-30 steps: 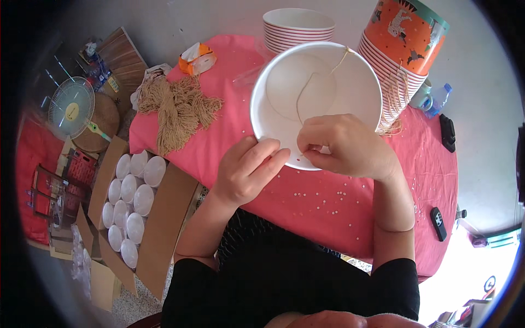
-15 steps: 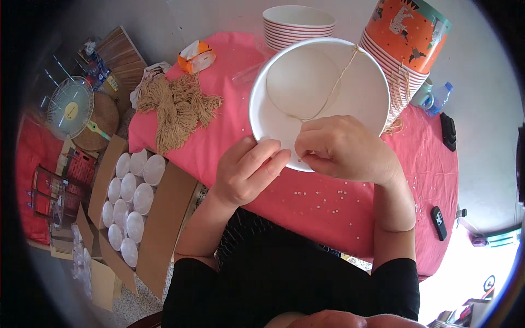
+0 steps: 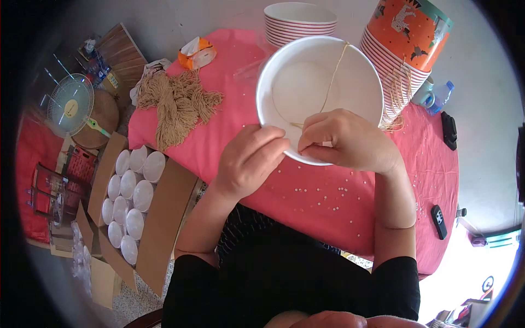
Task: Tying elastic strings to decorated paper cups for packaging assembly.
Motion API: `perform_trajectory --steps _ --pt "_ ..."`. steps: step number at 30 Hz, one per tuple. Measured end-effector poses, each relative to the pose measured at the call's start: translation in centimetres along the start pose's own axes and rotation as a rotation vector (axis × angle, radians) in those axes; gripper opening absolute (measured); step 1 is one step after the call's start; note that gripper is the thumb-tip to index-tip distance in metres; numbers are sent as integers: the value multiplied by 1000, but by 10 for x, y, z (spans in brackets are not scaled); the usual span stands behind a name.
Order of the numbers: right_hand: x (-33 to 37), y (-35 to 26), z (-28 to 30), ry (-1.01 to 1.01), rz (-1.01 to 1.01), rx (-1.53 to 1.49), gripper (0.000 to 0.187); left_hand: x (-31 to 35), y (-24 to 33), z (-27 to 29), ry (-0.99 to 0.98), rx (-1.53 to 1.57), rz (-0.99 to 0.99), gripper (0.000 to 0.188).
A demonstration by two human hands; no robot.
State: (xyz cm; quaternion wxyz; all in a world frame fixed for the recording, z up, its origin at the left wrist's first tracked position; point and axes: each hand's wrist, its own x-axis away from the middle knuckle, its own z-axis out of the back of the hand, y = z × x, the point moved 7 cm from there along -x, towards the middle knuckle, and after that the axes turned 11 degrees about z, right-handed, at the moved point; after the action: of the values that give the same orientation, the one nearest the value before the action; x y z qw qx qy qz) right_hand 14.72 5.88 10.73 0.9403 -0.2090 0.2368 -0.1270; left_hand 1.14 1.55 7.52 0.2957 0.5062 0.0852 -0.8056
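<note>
A white paper bucket (image 3: pixel 358 87) is tipped so that its inside faces me. My left hand (image 3: pixel 252 159) is closed on its near-left rim, fingers over the edge and thumb hidden. A thin tan string (image 3: pixel 333 82) runs from the far rim down through the inside to my right hand (image 3: pixel 347 141). That hand is closed in a pinch at the near rim, apparently on the string's end, which the fingers mostly cover. At the left of the table lies a bundle of the same tan string (image 3: pixel 178 106).
White nested buckets (image 3: pixel 301 24) stand behind. Right of them rises a tall stack topped by an orange animal-print bucket (image 3: pixel 407 33), with strings hanging. Small white discs (image 3: pixel 333 199) dot the pink tablecloth (image 3: pixel 306 218). A cardboard box (image 3: pixel 164 229) of clear cups stands at left.
The bucket has tilted a little and its near rim has risen. My right hand has shifted slightly up and right with the string; my left fingers lie further over the rim.
</note>
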Motion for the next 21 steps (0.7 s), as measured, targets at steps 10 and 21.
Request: perform_trajectory --steps 10,21 --pt "7 43 -10 -112 -168 -314 9 10 -37 -28 -42 434 400 43" --pt "8 54 -2 -86 -205 -298 9 7 -16 -38 57 229 340 21"
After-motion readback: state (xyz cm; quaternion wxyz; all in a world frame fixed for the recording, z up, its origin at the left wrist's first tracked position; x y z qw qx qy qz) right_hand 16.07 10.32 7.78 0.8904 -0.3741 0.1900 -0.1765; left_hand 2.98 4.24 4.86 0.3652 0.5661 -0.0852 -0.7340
